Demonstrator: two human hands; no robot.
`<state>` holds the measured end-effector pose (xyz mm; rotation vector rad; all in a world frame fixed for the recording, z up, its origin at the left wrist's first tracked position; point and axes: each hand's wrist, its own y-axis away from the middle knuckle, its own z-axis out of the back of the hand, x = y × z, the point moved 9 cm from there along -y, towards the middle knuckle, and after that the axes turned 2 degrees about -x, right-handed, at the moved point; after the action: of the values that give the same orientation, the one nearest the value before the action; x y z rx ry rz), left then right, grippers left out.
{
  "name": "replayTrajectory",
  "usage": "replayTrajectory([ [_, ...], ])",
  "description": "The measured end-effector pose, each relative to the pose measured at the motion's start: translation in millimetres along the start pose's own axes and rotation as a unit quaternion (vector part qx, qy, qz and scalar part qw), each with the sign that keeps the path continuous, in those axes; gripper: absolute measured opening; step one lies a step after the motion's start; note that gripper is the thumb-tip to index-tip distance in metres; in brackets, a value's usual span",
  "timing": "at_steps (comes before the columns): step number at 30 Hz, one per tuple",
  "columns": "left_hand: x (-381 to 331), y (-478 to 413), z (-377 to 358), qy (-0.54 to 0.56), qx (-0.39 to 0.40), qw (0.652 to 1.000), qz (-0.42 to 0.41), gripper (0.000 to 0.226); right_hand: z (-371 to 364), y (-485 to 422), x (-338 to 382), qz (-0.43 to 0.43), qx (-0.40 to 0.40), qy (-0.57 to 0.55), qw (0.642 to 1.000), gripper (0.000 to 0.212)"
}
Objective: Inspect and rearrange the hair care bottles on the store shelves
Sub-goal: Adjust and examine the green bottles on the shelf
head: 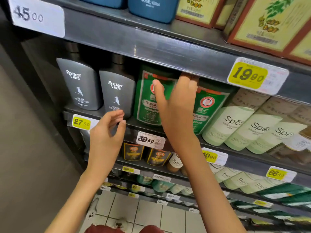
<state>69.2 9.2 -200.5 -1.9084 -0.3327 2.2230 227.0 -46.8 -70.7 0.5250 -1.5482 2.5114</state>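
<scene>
Shelves (pixel 127 39) of bottles (pixel 117 93) (tiled floor (pixel 148 214))

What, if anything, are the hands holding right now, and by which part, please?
The right hand seems to grip the green bottle near its top, thumb on its front; the left hand holds nothing.

A dark grey bottle (pixel 80 84) with a white bird on it stands upright at the left end of the shelf (pixel 131 130). A second grey bottle (pixel 117 93) stands just beside it. Next come a green bottle (pixel 146 101) and another green bottle (pixel 208 106). 3 pale green bottles (pixel 227 125) sit in a row, touching.
</scene>
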Motion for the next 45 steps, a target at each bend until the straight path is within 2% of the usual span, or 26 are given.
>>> replayTrajectory([
  [3,5.7,-2.4,2.2,0.002,0.001,1.0,0.004,0.022,-26.8,-6.0,-2.2,-0.026,0.127,0.048,0.99,0.048],
  [5,6.1,-5.5,3.0,0.003,0.005,1.0,-0.001,0.021,-37.4,-5.6,-5.9,-0.035,0.182,0.068,0.98,0.045],
  [9,8.5,-10.9,2.8,0.019,0.016,1.0,0.003,0.024,-41.1,-7.2,-9.1,-0.052,0.21,0.096,0.972,0.039],
  [12,11.1,-12.1,-0.2,0.041,0.03,0.999,0.011,0.024,-41.0,-10.5,-5.8,-0.021,0.22,0.146,0.964,0.043],
  [15,11.5,-12.1,-2.5,0.045,0.047,0.998,0.008,0.026,-38.2,-13.9,-6.7,-0.03,0.216,0.15,0.964,0.055],
  [20,15.4,-12.5,-0.8,0.05,0.06,0.997,0.007,0.029,-41.0,-18.0,-8.4,-0.075,0.215,0.072,0.971,0.059],
  [25,15.9,-12.3,-0.3,0.057,0.065,0.996,0.011,0.027,-39.0,-22.8,-2.1,-0.061,0.207,0.119,0.969,0.064],
  [31,14.0,-12.2,-0.5,0.057,0.071,0.996,0.012,0.023,-42.9,-22.7,-2.6,-0.05,0.225,0.14,0.963,0.062],
  [37,18.4,-10.7,0.1,0.051,0.071,0.996,0.011,0.025,-44.3,-20.1,-3.8,-0.056,0.238,0.1,0.965,0.055],
  [42,16.4,-8.4,-2.3,0.05,0.076,0.996,0.007,0.028,-34.3,-25.8,-1.3,-0.068,0.177,0.13,0.973,0.066],
  [45,16.0,-8.9,0.4,0.043,0.072,0.996,0.004,0.029,-26.9,-18.4,-4.6,-0.119,0.099,0.119,0.981,0.066],
])
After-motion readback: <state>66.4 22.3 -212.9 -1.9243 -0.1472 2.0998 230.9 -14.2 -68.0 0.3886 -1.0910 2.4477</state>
